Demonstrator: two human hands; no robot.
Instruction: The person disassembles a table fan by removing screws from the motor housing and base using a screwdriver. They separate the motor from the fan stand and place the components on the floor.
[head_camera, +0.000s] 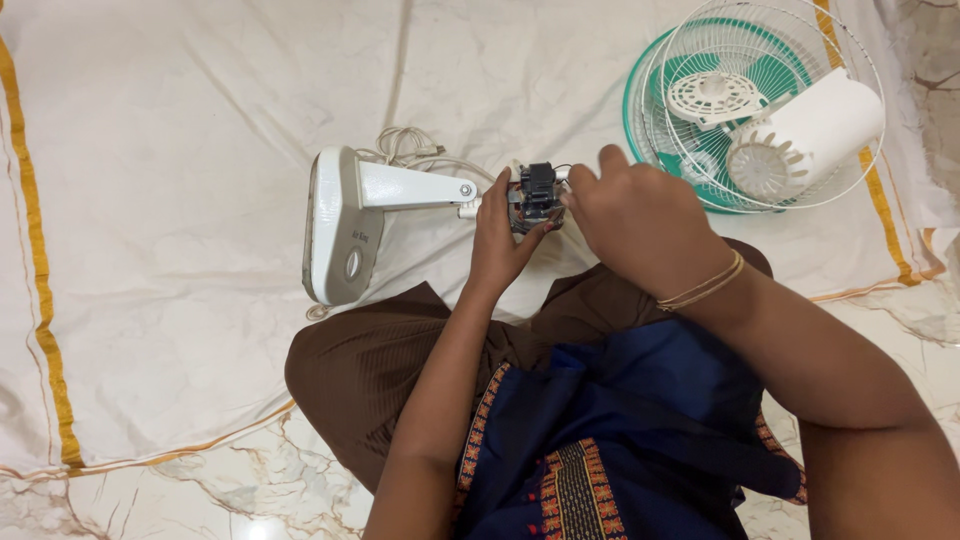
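At the upper middle of the frame, the bare fan motor (537, 195) sits at the end of the white fan stand (345, 225) lying on a cream cloth (170, 200). A slip could bend the thin wires or tip the motor off its bracket, since only fingertips steady it. The left hand (500, 235) pinches the motor from below; the right hand (640, 215), wrist bent down, curls over its right side. The fan guard (760, 100) lies upper right.

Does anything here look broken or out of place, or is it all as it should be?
The fan is in pieces. Its stand lies on its side on the white cloth, with the bare motor exposed between the left hand and right hand. The wire guards and white motor cover lie apart, upper right. No damage shows.
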